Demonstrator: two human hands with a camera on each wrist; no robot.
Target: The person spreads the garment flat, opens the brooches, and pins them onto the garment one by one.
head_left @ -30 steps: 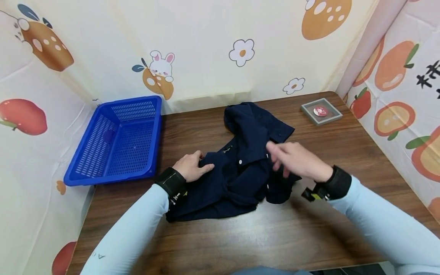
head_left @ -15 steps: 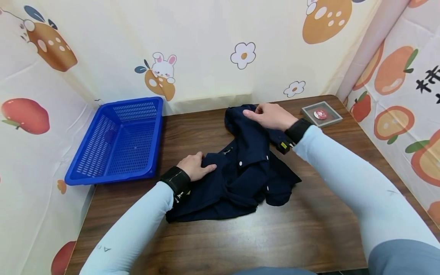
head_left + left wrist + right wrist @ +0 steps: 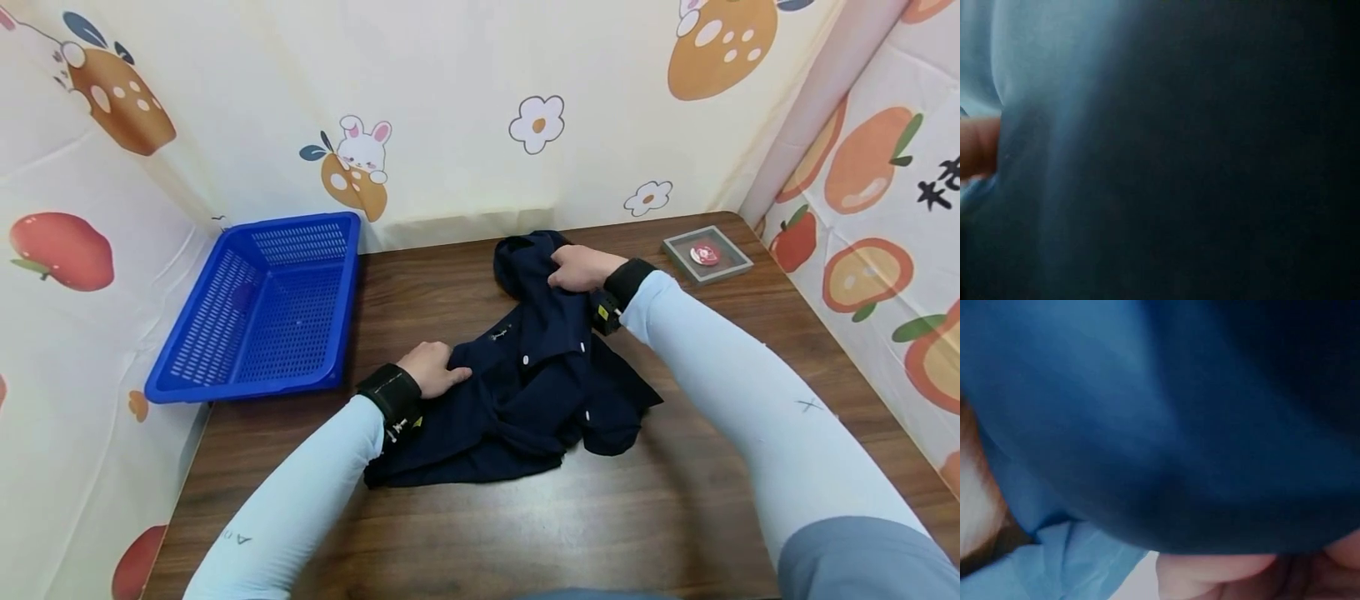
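A dark navy shirt (image 3: 517, 400) with white buttons lies bunched on the wooden table (image 3: 465, 542). At its left part, my left hand (image 3: 430, 370) grips the cloth, thumb on top and the other fingers bent at the edge. My right hand (image 3: 583, 268) holds the fabric at the upper part, near a rounded fold of the shirt. Navy cloth nearly fills the left wrist view, leaving just one fingertip (image 3: 977, 147) at its left edge. In the right wrist view, curled fingers (image 3: 1210, 575) show beneath a drooping fold. Fabric hides the other fingertips.
A blue plastic basket (image 3: 345, 312) stands at the left of the table. At the back right corner sits a small grey-framed box (image 3: 723, 271) with a red and white round piece inside. Printed curtains (image 3: 450, 108) border the back and sides.
My right hand has moved from over the shirt's right side up and back to its upper part, then down onto the cloth, taking hold. My left hand has stayed nearly in place, its fingers bending more.
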